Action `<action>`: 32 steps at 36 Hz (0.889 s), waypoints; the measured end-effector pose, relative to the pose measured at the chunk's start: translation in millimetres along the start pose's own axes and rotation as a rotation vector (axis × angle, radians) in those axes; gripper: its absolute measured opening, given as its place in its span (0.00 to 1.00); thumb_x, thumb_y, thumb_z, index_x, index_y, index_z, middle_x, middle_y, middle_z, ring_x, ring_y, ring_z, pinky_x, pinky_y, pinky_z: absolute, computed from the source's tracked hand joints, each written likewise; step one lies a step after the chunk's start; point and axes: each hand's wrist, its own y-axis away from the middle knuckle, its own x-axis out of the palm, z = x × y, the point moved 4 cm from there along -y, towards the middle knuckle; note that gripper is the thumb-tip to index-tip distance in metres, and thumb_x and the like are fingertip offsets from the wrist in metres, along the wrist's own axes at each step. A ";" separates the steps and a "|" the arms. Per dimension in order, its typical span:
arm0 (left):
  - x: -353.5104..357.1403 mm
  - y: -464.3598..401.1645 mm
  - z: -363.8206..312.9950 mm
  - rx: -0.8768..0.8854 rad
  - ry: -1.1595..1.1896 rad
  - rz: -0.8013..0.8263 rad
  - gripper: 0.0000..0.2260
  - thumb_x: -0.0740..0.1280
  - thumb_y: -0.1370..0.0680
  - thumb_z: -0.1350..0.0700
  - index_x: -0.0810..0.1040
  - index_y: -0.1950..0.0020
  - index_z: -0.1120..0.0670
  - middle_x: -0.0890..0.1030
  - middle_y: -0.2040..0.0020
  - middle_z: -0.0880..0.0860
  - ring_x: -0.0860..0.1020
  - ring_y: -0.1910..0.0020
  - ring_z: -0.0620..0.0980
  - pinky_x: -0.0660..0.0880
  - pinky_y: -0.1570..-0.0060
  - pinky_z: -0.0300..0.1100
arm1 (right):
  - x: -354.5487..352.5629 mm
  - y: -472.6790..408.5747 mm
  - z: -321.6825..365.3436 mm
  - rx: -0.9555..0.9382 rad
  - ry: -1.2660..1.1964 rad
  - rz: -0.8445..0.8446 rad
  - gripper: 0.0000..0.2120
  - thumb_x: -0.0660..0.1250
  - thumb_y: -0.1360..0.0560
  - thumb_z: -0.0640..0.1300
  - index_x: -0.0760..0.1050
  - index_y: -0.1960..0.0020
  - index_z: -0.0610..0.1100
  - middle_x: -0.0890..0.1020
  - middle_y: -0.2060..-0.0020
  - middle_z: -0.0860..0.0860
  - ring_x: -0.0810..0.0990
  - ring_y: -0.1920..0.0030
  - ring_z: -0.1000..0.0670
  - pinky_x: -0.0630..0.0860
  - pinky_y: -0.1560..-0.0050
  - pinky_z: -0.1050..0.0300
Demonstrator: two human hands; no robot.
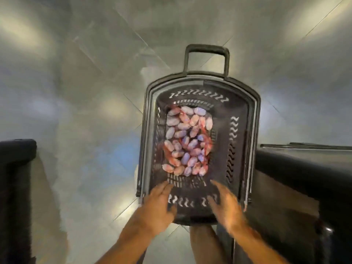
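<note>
A black plastic shopping basket (245, 134) with a pull handle (206, 49) at its far end stands on the grey tiled floor. Inside it lies a red net bag of small pale oval items (187, 140), filling the bottom. My left hand (158, 204) hovers over the basket's near left corner with straight fingers and holds nothing. My right hand (225, 203) is over the near right part, fingers spread and blurred by motion, holding nothing.
A dark counter or cabinet (304, 178) stands close on the right of the basket. Another dark edge (15, 168) rises on the left. Shiny grey floor tiles (85, 92) stretch ahead. My leg (205, 244) shows below the basket.
</note>
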 end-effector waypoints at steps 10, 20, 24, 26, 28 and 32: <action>53.6 -144.2 47.9 -0.042 -0.008 0.075 0.29 0.65 0.19 0.53 0.59 0.20 0.51 0.60 0.20 0.49 0.57 0.22 0.50 0.52 0.22 0.42 | 102.3 -127.2 -82.7 0.221 -0.137 0.124 0.20 0.68 0.20 0.42 0.73 0.29 0.47 0.80 0.36 0.50 0.78 0.35 0.48 0.74 0.35 0.56; 82.8 -203.5 64.1 -0.097 0.117 0.030 0.15 0.67 0.20 0.56 0.76 0.33 0.51 0.74 0.34 0.47 0.68 0.32 0.47 0.61 0.33 0.34 | 150.8 -223.7 -112.3 0.404 -0.524 -0.051 0.08 0.67 0.21 0.35 0.80 0.48 0.29 0.80 0.57 0.45 0.76 0.54 0.49 0.69 0.65 0.74; 88.9 -207.1 65.5 -0.124 0.210 -0.002 0.14 0.67 0.20 0.60 0.78 0.35 0.53 0.76 0.37 0.50 0.73 0.35 0.48 0.67 0.31 0.42 | 154.3 -239.8 -118.8 0.438 -0.608 -0.122 0.10 0.71 0.23 0.36 0.82 0.46 0.29 0.84 0.51 0.38 0.78 0.52 0.47 0.75 0.51 0.59; 90.4 -207.1 67.0 -0.170 0.250 0.017 0.14 0.66 0.20 0.59 0.77 0.35 0.50 0.76 0.37 0.47 0.73 0.36 0.46 0.69 0.32 0.42 | 152.6 -241.0 -122.2 0.461 -0.632 -0.157 0.12 0.71 0.23 0.35 0.81 0.43 0.28 0.83 0.50 0.39 0.78 0.52 0.47 0.74 0.55 0.66; 91.4 -207.4 69.5 -0.222 0.253 0.022 0.14 0.66 0.19 0.57 0.76 0.34 0.48 0.74 0.35 0.46 0.72 0.34 0.45 0.68 0.33 0.41 | 150.8 -238.4 -125.8 0.504 -0.671 -0.183 0.12 0.71 0.22 0.35 0.80 0.42 0.28 0.82 0.52 0.41 0.77 0.52 0.48 0.74 0.60 0.71; 86.2 -207.2 68.0 -0.281 0.310 0.001 0.14 0.66 0.19 0.56 0.76 0.34 0.47 0.76 0.35 0.47 0.74 0.36 0.48 0.72 0.33 0.50 | 147.1 -226.5 -128.0 0.516 -0.725 -0.213 0.11 0.69 0.20 0.37 0.79 0.43 0.30 0.82 0.50 0.40 0.78 0.49 0.45 0.76 0.44 0.53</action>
